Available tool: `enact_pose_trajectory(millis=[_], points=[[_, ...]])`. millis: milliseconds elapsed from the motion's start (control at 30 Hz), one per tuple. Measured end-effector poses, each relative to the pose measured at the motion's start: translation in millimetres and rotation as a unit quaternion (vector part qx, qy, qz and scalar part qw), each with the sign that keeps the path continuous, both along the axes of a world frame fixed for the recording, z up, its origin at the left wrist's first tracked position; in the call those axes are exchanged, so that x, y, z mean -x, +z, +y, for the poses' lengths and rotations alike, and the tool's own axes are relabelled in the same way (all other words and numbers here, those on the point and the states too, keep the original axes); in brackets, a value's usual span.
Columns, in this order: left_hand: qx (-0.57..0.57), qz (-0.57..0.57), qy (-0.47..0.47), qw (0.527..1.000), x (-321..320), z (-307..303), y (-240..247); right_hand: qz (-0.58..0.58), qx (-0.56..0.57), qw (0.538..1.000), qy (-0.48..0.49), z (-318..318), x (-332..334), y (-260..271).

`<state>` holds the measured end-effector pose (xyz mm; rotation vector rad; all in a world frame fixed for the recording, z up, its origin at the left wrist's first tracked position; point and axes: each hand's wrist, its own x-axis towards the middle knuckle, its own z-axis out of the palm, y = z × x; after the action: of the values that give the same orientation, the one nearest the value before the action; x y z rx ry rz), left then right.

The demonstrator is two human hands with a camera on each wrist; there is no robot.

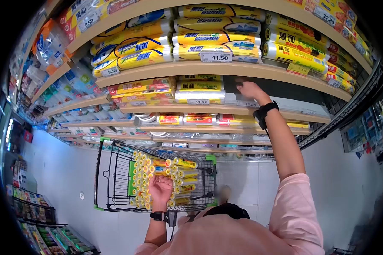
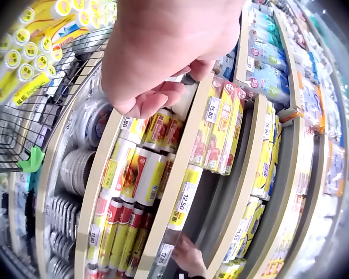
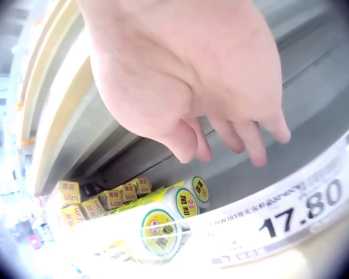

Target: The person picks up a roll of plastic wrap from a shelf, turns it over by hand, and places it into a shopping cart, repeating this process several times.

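While the left hand (image 1: 161, 188), grip unclear, hangs over the rolls (image 1: 183, 163), the right hand (image 1: 250, 90) reaches open-fingered.

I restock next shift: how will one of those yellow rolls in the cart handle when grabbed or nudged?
The rolls are round tubes, so one would probably roll if nudged on a flat surface. They look slim and stiff, likely light enough for one hand. Piled in the cart, neighbours may shift when one is lifted.
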<state>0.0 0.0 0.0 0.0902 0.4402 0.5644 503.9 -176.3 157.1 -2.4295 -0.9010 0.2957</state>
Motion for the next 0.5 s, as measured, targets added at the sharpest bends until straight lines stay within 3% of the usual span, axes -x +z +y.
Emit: enact_pose_trajectory(millis=[67, 167, 233, 300, 500], points=[[-0.005, 0.016, -0.01, 1.0, -8, 14, -4, -0.03, -0.016, 0.999, -0.012, -32, 20, 2], [0.02, 0.03, -0.011, 0.999, 17, 42, -16, -0.107, -0.105, 0.988, -0.035, -60, 121, 32], [0.02, 0.036, -0.01, 0.999, 32, 66, -14, -0.174, -0.205, 0.962, -0.049, -73, 153, -14], [0.03, 0.05, -0.017, 0.998, 45, 86, -29, -0.095, -0.253, 0.955, -0.125, -77, 205, -51], [0.047, 0.148, -0.042, 0.987, 88, 132, -56, 0.093, -0.162, 0.972, -0.141, -76, 328, -216]])
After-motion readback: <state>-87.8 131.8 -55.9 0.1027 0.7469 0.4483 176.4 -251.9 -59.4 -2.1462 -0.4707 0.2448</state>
